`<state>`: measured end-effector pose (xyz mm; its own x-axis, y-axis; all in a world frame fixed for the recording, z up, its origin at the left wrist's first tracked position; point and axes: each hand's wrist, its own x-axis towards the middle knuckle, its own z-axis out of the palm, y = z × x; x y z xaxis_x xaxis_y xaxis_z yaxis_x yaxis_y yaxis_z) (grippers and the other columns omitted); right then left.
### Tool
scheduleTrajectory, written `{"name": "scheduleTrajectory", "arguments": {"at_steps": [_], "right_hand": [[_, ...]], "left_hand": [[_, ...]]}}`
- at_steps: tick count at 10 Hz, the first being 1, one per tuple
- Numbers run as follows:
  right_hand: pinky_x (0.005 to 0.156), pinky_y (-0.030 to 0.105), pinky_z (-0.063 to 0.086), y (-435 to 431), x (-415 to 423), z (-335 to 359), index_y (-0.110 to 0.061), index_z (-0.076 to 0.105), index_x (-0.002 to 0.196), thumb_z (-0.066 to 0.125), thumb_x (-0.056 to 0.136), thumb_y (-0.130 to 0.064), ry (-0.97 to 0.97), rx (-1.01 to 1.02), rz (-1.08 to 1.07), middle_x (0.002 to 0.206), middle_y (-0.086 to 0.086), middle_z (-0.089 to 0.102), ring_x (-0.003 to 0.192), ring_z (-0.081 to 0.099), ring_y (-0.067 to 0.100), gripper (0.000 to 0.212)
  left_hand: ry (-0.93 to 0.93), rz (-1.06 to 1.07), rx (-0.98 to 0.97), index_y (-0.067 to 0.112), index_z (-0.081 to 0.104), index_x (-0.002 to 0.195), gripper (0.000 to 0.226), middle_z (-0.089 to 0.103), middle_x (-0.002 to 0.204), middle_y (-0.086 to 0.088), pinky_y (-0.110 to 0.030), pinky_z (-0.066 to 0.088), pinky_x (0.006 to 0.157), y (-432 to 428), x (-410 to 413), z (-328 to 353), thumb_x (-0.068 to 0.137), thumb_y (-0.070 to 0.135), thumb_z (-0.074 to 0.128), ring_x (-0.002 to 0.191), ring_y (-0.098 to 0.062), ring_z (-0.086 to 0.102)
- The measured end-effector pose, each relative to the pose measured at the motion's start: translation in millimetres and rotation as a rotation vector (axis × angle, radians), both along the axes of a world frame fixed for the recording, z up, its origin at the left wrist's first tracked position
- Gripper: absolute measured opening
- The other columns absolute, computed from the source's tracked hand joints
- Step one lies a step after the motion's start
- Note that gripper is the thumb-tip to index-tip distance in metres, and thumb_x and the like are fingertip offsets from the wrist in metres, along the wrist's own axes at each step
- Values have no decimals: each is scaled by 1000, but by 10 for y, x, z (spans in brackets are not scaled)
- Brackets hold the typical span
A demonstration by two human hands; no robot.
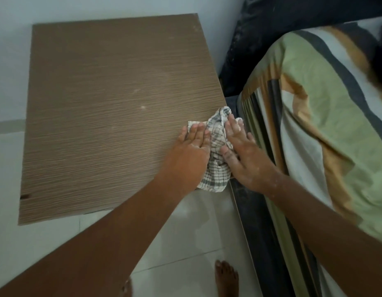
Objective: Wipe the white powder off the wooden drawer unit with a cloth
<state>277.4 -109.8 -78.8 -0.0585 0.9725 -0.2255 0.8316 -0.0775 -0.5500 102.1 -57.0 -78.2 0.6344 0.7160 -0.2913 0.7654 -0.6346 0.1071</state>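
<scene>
The left hand and the right hand press flat, with straight fingers, on the checked cloth at the right edge of the wooden drawer unit. A few white powder specks lie near.

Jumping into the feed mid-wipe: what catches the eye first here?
The left hand and right hand press flat on a checked cloth at the right edge of the wooden drawer unit, toward its near corner. A few white powder specks lie on the top just beyond the cloth, and both hands look dusted with powder. Striped bedding fills the right side, close beside the unit.
</scene>
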Motion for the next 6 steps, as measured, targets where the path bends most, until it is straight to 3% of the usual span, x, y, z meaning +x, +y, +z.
{"name": "scheduleTrajectory", "arguments": {"at_steps": [1,2,4,5,6], "right_hand": [[130,44,2,-21,-64,-138,-16,9,162,20,104,-40,48,38,-76,171,-4,-5,158,-11,17,64],[129,48,10,4,-139,-243,-11,16,161,15,102,-39,-45,142,-131,169,-1,1,157,-5,22,65],[128,49,4,30,-274,-194,-14,17,161,2,96,-43,-108,71,-194,164,-12,-8,155,-10,21,72],[129,52,5,93,-253,-69,-15,3,162,8,104,-36,-200,-71,-118,168,-7,-17,157,-13,23,63],[127,56,4,120,-173,187,-15,4,163,27,110,-29,-152,-71,-118,172,0,-6,159,-7,24,60]], "left_hand": [[-3,-8,4,0,-7,175,65,-10,186,-22,-43,-20,130,1,-10,1,120,10,26,175,-32,-10],[21,-8,-27,0,-8,175,64,-12,186,-22,-43,-18,135,19,39,-14,120,9,23,175,-33,-12],[41,32,-106,-3,-8,174,66,-11,186,-23,-43,0,142,77,146,50,121,8,29,175,-36,-10],[109,60,-96,-7,-4,173,63,-3,185,-28,-45,7,142,131,230,181,120,7,27,175,-40,0],[123,18,-1,-12,16,171,60,15,181,-36,-53,17,140,96,235,280,115,6,27,171,-47,17]]}}
